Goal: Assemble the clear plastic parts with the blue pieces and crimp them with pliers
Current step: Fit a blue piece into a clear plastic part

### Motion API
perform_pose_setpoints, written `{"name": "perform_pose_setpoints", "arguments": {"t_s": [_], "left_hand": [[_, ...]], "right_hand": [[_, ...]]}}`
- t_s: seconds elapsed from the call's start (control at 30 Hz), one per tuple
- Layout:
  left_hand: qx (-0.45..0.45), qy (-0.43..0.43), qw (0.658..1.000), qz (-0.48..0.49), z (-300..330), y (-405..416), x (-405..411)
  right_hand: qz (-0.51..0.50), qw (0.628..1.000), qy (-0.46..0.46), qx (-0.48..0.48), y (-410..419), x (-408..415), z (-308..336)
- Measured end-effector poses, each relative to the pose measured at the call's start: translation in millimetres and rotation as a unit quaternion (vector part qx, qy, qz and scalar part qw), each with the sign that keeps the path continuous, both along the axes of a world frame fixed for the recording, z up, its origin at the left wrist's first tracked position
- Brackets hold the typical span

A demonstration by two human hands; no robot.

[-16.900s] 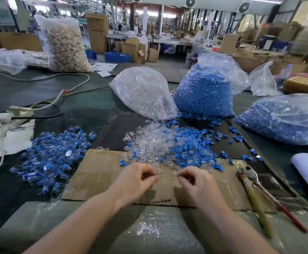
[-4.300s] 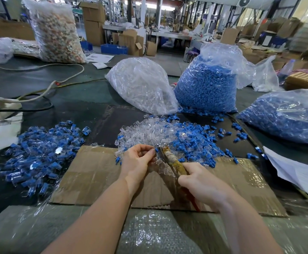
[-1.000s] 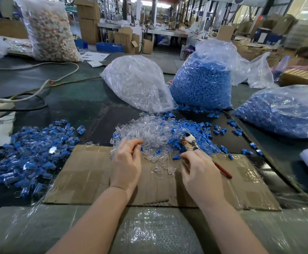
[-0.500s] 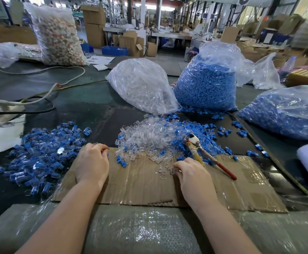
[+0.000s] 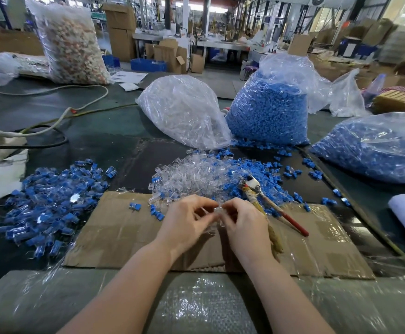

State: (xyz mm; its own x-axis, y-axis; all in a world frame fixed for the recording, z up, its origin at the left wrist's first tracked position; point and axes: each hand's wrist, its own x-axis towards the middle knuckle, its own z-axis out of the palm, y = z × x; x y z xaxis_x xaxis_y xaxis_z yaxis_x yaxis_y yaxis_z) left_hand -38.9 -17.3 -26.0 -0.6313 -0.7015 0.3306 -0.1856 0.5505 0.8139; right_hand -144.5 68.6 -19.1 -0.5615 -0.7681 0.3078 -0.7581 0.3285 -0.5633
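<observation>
Left hand (image 5: 187, 222): fingers are curling inward and meeting the right hand's fingertips over the cardboard sheet (image 5: 124, 232); thumb and forefinger are pinching a small clear plastic part (image 5: 217, 213) at the point where the two hands meet.
Right hand (image 5: 243, 220): fingers are curling too, closing on the same clear part from the other side; whether a blue piece is also sitting between the fingertips cannot be told.
Clear part: sitting between the two sets of fingertips, too small and blurred for its long axis or pointing direction to be read.
Pliers (image 5: 266, 203): lying on the cardboard just to the right of the right hand's fingers, untouched; long axis is running diagonally, the metal head pointing away and to the left into the parts heap, the red handle trailing toward the near right.
Loose heap of clear parts (image 5: 192, 179): spreading just beyond the fingertips.
Loose blue pieces (image 5: 257, 172): mixing into that heap beyond and to the right of the fingers, around the pliers' head.
Pile of assembled blue-and-clear pieces (image 5: 52, 203): lying well to the left of the left hand.
Bag of clear parts (image 5: 184, 112): standing farther beyond the fingers.
Bag of blue pieces (image 5: 269, 112): standing beside it, to the right.
</observation>
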Motion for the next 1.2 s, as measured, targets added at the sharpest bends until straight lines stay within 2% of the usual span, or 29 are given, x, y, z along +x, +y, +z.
{"name": "perform_pose_setpoints", "arguments": {"t_s": [0.2,0.3,0.37,0.43,0.53,0.77,0.9,1.03,1.1,1.2], "left_hand": [[0.050,0.025,0.997,0.058,-7,0,-7],[0.028,0.018,0.995,0.093,-7,-3,-7],[0.014,0.019,0.994,0.107,-8,-2,-7],[0.004,0.016,0.994,0.110,-9,-2,-7],[0.004,0.007,0.994,0.113,-11,-5,-6],[0.044,0.023,0.991,0.128,-12,-6,-6],[0.052,0.025,0.991,0.124,-13,-6,-6],[0.065,0.031,0.988,0.134,-14,-6,-5],[0.081,0.037,0.988,0.128,-14,-6,-5],[0.085,0.044,0.989,0.115,-15,-6,-5]], "right_hand": [[0.043,0.999,-0.022,-0.021,-1,2,0],[0.001,0.998,0.058,0.000,-1,-1,-2],[-0.045,0.986,0.153,0.050,-1,-3,-3],[-0.074,0.971,0.199,0.108,-3,-4,-6],[-0.087,0.962,0.213,0.147,-7,-4,-8],[-0.117,0.957,0.220,0.151,-14,-8,-10],[-0.118,0.961,0.218,0.122,-12,-6,-17],[-0.113,0.971,0.205,0.051,-10,-5,-19],[-0.073,0.981,0.176,0.016,-8,-6,-20],[-0.028,0.994,0.087,-0.064,-4,-8,-21]]}}
